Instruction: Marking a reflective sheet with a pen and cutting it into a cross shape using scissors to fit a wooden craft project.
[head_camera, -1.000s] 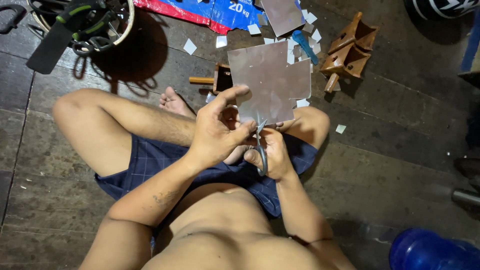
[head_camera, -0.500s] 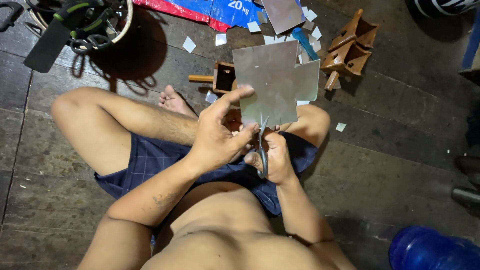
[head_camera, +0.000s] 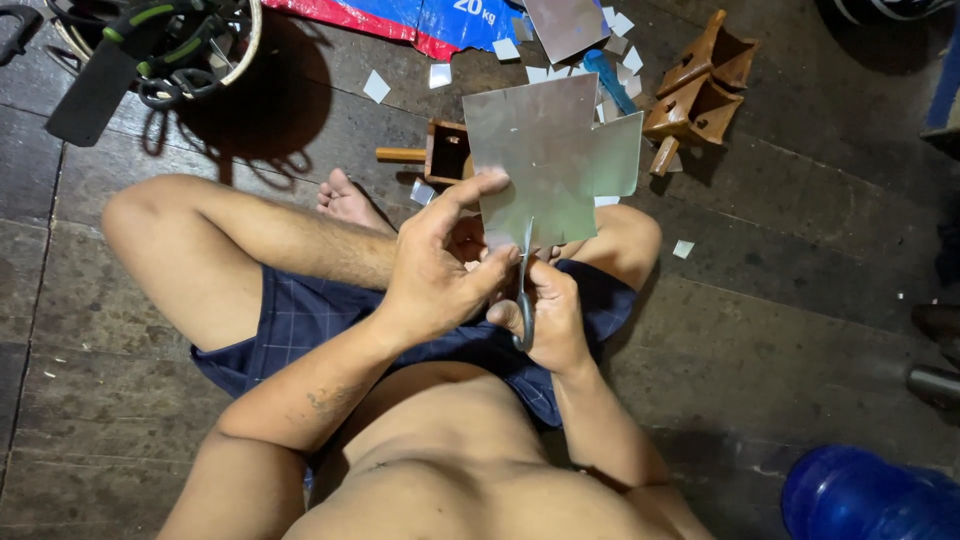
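I sit cross-legged on a dark plank floor. My left hand pinches the lower left edge of a thin grey metal sheet with notched corners and holds it up in front of me. My right hand grips metal scissors, whose blades point up into the sheet's bottom edge. Both hands are close together above my lap.
Small square metal offcuts lie scattered on the floor ahead. Brown wooden box-shaped pieces and a small wooden box with a handle sit beyond the sheet. A basket of tools is at far left, a blue container at lower right.
The sheet has shifted slightly up and left in my left hand, and the scissors blades have gone further into its bottom edge.
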